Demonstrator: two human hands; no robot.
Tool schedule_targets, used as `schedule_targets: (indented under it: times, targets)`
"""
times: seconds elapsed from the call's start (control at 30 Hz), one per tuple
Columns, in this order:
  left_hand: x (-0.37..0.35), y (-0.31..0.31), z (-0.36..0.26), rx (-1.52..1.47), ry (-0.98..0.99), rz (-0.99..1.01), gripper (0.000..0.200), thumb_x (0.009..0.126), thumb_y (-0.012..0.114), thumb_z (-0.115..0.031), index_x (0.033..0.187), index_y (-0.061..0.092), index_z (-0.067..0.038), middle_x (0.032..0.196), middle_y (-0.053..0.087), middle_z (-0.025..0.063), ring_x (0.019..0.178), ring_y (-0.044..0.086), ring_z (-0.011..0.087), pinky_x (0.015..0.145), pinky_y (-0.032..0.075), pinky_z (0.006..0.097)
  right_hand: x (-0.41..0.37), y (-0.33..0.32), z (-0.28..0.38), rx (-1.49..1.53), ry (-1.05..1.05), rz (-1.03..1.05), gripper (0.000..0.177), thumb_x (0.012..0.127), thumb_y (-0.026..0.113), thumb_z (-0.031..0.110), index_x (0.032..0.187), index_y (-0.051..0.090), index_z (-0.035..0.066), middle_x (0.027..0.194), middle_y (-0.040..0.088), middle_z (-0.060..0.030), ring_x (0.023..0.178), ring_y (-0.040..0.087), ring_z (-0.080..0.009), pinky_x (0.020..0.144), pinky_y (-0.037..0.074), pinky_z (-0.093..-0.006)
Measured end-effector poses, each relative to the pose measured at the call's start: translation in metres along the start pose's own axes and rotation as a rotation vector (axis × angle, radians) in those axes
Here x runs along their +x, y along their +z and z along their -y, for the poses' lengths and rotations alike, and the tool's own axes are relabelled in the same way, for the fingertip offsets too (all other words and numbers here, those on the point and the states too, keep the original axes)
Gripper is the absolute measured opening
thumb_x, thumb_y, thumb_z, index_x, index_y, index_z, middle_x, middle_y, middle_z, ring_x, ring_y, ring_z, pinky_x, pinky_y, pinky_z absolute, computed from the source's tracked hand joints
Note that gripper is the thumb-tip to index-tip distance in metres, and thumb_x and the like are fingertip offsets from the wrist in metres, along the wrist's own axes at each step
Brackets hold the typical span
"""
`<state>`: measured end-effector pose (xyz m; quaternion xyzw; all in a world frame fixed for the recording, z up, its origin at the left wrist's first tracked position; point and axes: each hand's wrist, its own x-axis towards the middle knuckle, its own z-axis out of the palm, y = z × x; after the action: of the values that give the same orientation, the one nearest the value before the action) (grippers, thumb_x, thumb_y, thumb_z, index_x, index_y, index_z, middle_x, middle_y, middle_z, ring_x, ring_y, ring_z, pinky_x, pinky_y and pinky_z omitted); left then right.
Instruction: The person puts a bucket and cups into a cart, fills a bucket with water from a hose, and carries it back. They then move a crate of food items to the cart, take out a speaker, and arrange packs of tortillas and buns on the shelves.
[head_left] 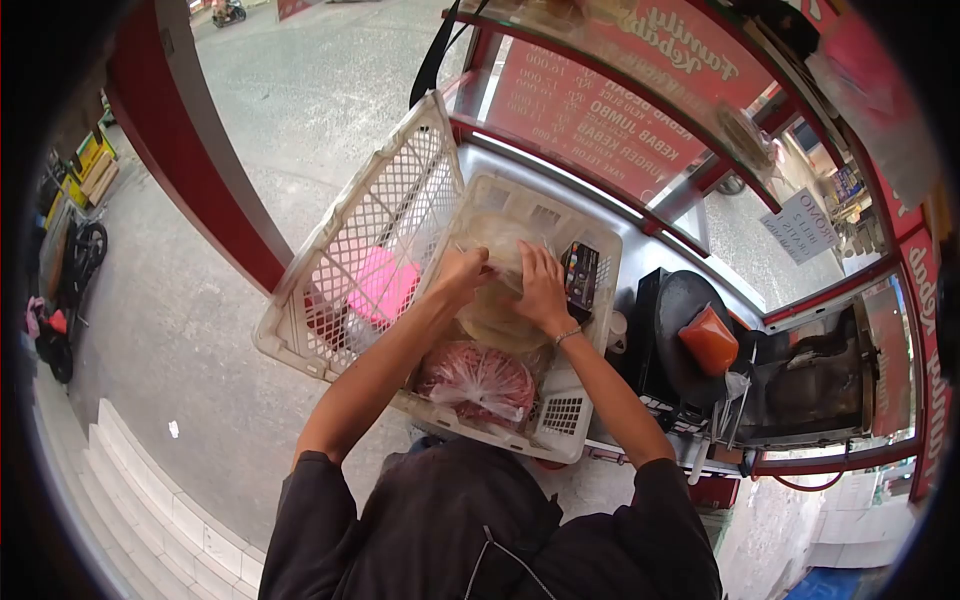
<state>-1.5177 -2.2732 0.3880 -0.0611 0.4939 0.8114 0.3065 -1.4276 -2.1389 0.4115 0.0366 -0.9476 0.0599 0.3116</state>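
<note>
Your left hand has its fingers closed in a pinch on the clear, soft plastic bag of pale, round, flat pieces. Your right hand lies over the bag's other side, fingers curved and slightly apart; whether they grip the film, you cannot tell from here. The bag sits under your fingertips in the off-white, lattice-sided plastic crate. Hold the film lightly, working just above the pieces so they don't crease. Mind the black printed box beside your right fingers and the clear bag of pinkish-red shreds nearer your body.
</note>
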Motion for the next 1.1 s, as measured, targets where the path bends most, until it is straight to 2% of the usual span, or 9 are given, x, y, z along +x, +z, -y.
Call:
schedule_targets:
  times: [0.3, 0.37, 0.47, 0.57, 0.63, 0.77, 0.87, 0.97, 1.1]
  targets:
    - [-0.03, -0.005, 0.001, -0.767, -0.51, -0.011, 0.091, 0.075, 0.052, -0.065, 0.133, 0.031, 0.001, 0.13, 0.037, 0.0225, 0.119, 0.042, 0.0374, 0.097, 0.035, 0.0626, 0.018, -0.054, -0.038, 0.246, -0.202, 0.158, 0.056, 0.065, 0.067, 0.005, 0.119, 0.055, 0.01, 0.112, 0.063, -0.0111, 0.095, 0.063, -0.0306, 0.078, 0.053, -0.0384]
    - [-0.027, -0.002, 0.011, -0.767, -0.151, 0.831, 0.09, 0.075, 0.053, -0.064, 0.136, 0.034, 0.0, 0.137, 0.037, 0.023, 0.125, 0.038, 0.0381, 0.1, 0.033, 0.0608, 0.0, -0.098, -0.03, 0.193, -0.378, 0.101, 0.06, 0.063, 0.067, 0.005, 0.121, 0.055, 0.011, 0.113, 0.063, -0.01, 0.101, 0.062, -0.0292, 0.085, 0.051, -0.0392]
    - [-0.081, 0.032, -0.007, -0.499, -0.316, 0.51, 0.069, 0.08, 0.058, -0.049, 0.127, 0.046, -0.001, 0.122, 0.054, 0.0191, 0.107, 0.056, 0.0347, 0.093, 0.045, 0.0508, -0.029, -0.162, -0.019, 0.112, -0.425, 0.19, 0.068, 0.059, 0.072, 0.012, 0.124, 0.054, 0.013, 0.123, 0.057, -0.0117, 0.118, 0.052, -0.0301, 0.097, 0.044, -0.0432]
    - [-0.133, 0.067, 0.005, -0.378, -0.189, 0.276, 0.054, 0.081, 0.063, -0.038, 0.117, 0.052, 0.0, 0.109, 0.06, 0.0159, 0.095, 0.062, 0.0288, 0.085, 0.052, 0.0431, -0.057, -0.209, -0.023, 0.114, -0.111, 0.043, 0.083, 0.06, 0.08, 0.021, 0.135, 0.044, 0.014, 0.136, 0.046, -0.0133, 0.132, 0.036, -0.0302, 0.106, 0.034, -0.0479]
    - [-0.142, 0.076, 0.027, -0.338, -0.114, 0.175, 0.046, 0.081, 0.065, -0.032, 0.113, 0.055, -0.001, 0.104, 0.061, 0.0129, 0.091, 0.063, 0.0247, 0.081, 0.054, 0.0381, -0.089, -0.215, -0.058, 1.876, 0.327, 0.144, 0.098, 0.062, 0.083, 0.033, 0.143, 0.03, 0.014, 0.142, 0.037, -0.0151, 0.135, 0.029, -0.0286, 0.107, 0.03, -0.0501]
    - [-0.141, 0.104, 0.064, -0.275, -0.139, 0.271, 0.041, 0.081, 0.069, -0.025, 0.112, 0.056, -0.001, 0.099, 0.062, 0.01, 0.081, 0.064, 0.0201, 0.076, 0.055, 0.033, -0.128, -0.187, -0.1, 1.75, 0.879, 0.298, 0.086, 0.076, 0.076, 0.032, 0.142, 0.026, 0.006, 0.136, 0.043, -0.0101, 0.124, 0.043, -0.0199, 0.1, 0.039, -0.0389]
    - [-0.142, 0.131, 0.078, 0.255, 0.506, 0.174, 0.052, 0.082, 0.07, -0.021, 0.123, 0.047, 0.0, 0.105, 0.06, 0.0097, 0.092, 0.058, 0.0181, 0.081, 0.048, 0.0309, -0.126, -0.188, -0.1, 1.72, 0.951, 0.248, 0.059, 0.084, 0.069, 0.023, 0.132, 0.04, 0.003, 0.122, 0.053, -0.0055, 0.109, 0.053, -0.0162, 0.091, 0.046, -0.0336]
    - [-0.132, 0.133, 0.078, 0.56, 0.637, 0.265, 0.06, 0.084, 0.068, -0.021, 0.131, 0.038, 0.0, 0.116, 0.055, 0.0106, 0.105, 0.053, 0.0202, 0.091, 0.043, 0.0328, -0.135, -0.185, -0.107, 1.796, 1.054, 0.172, 0.05, 0.084, 0.068, 0.02, 0.126, 0.046, 0.004, 0.116, 0.056, -0.0054, 0.105, 0.056, -0.0172, 0.088, 0.048, -0.0343]
    - [-0.141, 0.131, 0.08, 0.388, 0.492, 0.307, 0.064, 0.086, 0.064, -0.022, 0.138, 0.031, -0.002, 0.125, 0.05, 0.0121, 0.114, 0.047, 0.0206, 0.097, 0.037, 0.0331, -0.144, -0.174, -0.106, 1.947, 1.181, 0.097, 0.046, 0.083, 0.067, 0.014, 0.123, 0.049, 0.004, 0.113, 0.058, -0.0069, 0.101, 0.059, -0.0192, 0.085, 0.05, -0.0351]
